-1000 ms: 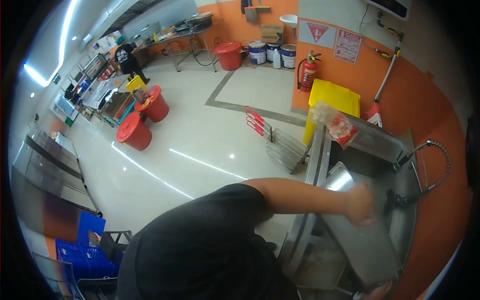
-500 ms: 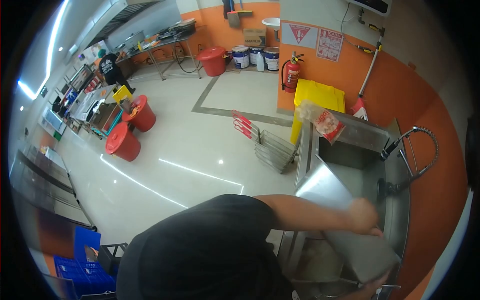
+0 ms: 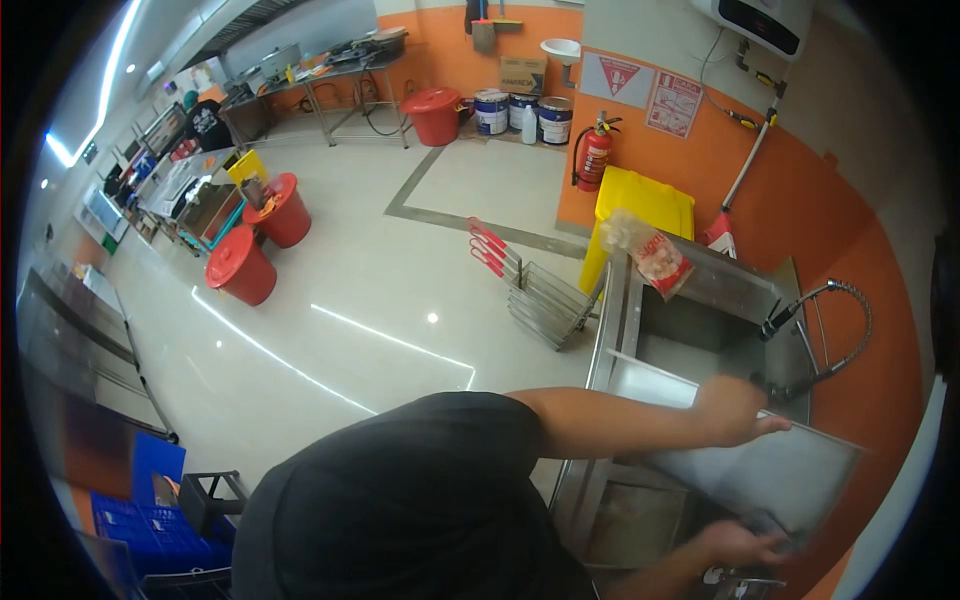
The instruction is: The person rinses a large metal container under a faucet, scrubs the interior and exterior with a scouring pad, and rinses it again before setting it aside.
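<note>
My left hand grips the upper edge of a wide metal tray, which it holds tilted over the sink. The tray's left part shows beyond my forearm. My right hand is at the tray's lower side, blurred by motion. Its fingers are bent around a small dark grey item that I cannot make out, close to the tray's surface. Below my left forearm lies a second sink basin with a brownish bottom.
A spring-neck faucet rises behind the sink. A plastic bag with red print lies on its left rim. A wire rack stands on the floor beside a yellow bin. A co-worker is at the far left.
The tray has swung in my left hand, its right end now raised and turned toward the wall. My right hand has come out from under its lower edge. The view has shifted slightly.
</note>
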Demonstrator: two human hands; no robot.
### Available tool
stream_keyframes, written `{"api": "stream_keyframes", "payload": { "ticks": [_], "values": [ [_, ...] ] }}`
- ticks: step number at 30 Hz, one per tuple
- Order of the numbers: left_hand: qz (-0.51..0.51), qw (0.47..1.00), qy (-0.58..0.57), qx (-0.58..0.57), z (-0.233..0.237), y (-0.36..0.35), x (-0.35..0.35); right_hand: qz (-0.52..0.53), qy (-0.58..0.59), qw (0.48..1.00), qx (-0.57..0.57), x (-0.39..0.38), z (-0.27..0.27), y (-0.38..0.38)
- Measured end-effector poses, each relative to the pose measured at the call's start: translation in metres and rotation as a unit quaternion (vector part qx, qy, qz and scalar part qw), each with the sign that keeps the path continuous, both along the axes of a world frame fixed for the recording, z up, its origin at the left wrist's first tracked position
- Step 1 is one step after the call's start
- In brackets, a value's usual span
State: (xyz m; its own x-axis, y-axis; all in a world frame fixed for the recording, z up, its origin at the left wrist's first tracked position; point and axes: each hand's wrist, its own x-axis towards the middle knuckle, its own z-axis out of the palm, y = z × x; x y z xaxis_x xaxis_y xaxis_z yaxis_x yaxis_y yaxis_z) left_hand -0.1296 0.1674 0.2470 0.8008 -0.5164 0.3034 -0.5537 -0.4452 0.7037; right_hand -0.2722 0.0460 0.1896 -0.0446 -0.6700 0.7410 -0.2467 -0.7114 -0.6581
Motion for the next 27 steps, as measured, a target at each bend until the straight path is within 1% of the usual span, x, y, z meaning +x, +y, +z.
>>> {"api": "stream_keyframes", "payload": {
  "ticks": [1, 2, 3, 4, 5, 6, 7, 8, 9, 11, 12, 13, 14, 15, 16, 17, 18, 19, 20, 21, 22, 23, 24, 25, 26, 27],
  "values": [
    [0.002, 1.0, -0.001, -0.002, 0.001, -0.001, -0.001, 0.134, -0.26, 0.935, 0.2, 0.026, -0.014, 0.021],
    [0.025, 0.999, 0.027, -0.034, 0.003, -0.001, 0.001, 0.149, -0.25, 0.925, 0.244, 0.035, -0.074, 0.006],
    [0.051, 0.995, 0.051, -0.066, 0.007, 0.001, 0.006, 0.221, -0.269, 0.913, 0.213, 0.05, -0.073, 0.023],
    [0.054, 0.991, 0.09, -0.086, 0.011, 0.009, 0.008, 0.221, -0.042, 0.961, 0.159, 0.051, -0.146, -0.034],
    [0.056, 0.991, 0.088, -0.085, 0.014, 0.017, 0.01, 0.205, 0.153, 0.965, 0.053, 0.052, -0.22, -0.091],
    [0.047, 0.99, 0.11, -0.076, 0.017, 0.025, 0.011, 0.208, 0.142, 0.962, 0.104, 0.046, -0.191, -0.099],
    [0.036, 0.988, 0.137, -0.068, 0.017, 0.029, 0.009, 0.232, 0.04, 0.953, 0.193, 0.045, -0.136, -0.09],
    [0.032, 0.987, 0.141, -0.068, 0.014, 0.029, 0.007, 0.261, -0.065, 0.932, 0.243, 0.047, -0.088, -0.084],
    [0.034, 0.99, 0.124, -0.062, 0.012, 0.031, 0.007, 0.295, -0.151, 0.905, 0.267, 0.047, -0.047, -0.079],
    [0.025, 0.992, 0.111, -0.06, 0.008, 0.025, 0.008, 0.359, -0.262, 0.849, 0.287, 0.049, 0.019, -0.056],
    [0.066, 0.988, 0.118, -0.081, 0.004, 0.02, 0.011, 0.377, -0.294, 0.826, 0.297, 0.052, 0.038, -0.036],
    [0.103, 0.981, 0.127, -0.103, -0.002, 0.013, 0.014, 0.376, -0.309, 0.817, 0.308, 0.057, 0.049, -0.002],
    [0.15, 0.975, 0.137, -0.095, -0.008, 0.008, 0.028, 0.28, -0.282, 0.856, 0.329, 0.069, 0.05, 0.049],
    [0.151, 0.967, 0.187, -0.091, -0.003, 0.014, 0.039, 0.363, -0.224, 0.864, 0.268, 0.071, -0.011, 0.036],
    [0.165, 0.977, 0.097, -0.098, -0.02, 0.015, 0.058, 0.198, -0.11, 0.956, 0.189, 0.075, -0.107, 0.001],
    [0.171, 0.985, -0.011, 0.006, -0.036, 0.011, 0.077, 0.291, -0.169, 0.915, 0.221, 0.077, -0.124, 0.006],
    [0.149, 0.989, -0.022, -0.003, -0.058, 0.013, 0.093, 0.245, -0.12, 0.916, 0.294, 0.079, -0.108, 0.008],
    [0.134, 0.985, -0.099, 0.039, -0.071, 0.019, 0.103, 0.238, -0.099, 0.878, 0.402, 0.08, -0.049, 0.018],
    [0.166, 0.98, 0.065, -0.087, -0.066, 0.021, 0.099, 0.277, -0.134, 0.863, 0.401, 0.088, -0.059, -0.011],
    [0.195, 0.97, 0.113, -0.088, -0.055, 0.029, 0.093, 0.288, -0.101, 0.888, 0.343, 0.102, -0.064, -0.034],
    [0.205, 0.941, 0.227, -0.147, -0.039, 0.029, 0.079, 0.244, -0.04, 0.939, 0.239, 0.111, -0.035, -0.036],
    [0.178, 0.947, 0.226, -0.141, -0.041, 0.024, 0.075, 0.199, 0.026, 0.97, 0.133, 0.12, 0.004, -0.021],
    [0.153, 0.914, 0.299, -0.227, -0.047, 0.021, 0.075, 0.206, 0.048, 0.974, 0.081, 0.124, 0.039, 0.004],
    [0.129, 0.866, 0.372, -0.309, -0.054, 0.022, 0.075, 0.215, 0.074, 0.973, 0.028, 0.128, 0.062, 0.025],
    [0.116, 0.869, 0.374, -0.303, -0.064, 0.023, 0.077, 0.235, 0.087, 0.968, -0.003, 0.132, 0.065, 0.035],
    [0.064, 0.823, 0.429, -0.367, -0.075, 0.025, 0.084, 0.254, 0.099, 0.962, -0.035, 0.134, 0.067, 0.04]
  ]
}}
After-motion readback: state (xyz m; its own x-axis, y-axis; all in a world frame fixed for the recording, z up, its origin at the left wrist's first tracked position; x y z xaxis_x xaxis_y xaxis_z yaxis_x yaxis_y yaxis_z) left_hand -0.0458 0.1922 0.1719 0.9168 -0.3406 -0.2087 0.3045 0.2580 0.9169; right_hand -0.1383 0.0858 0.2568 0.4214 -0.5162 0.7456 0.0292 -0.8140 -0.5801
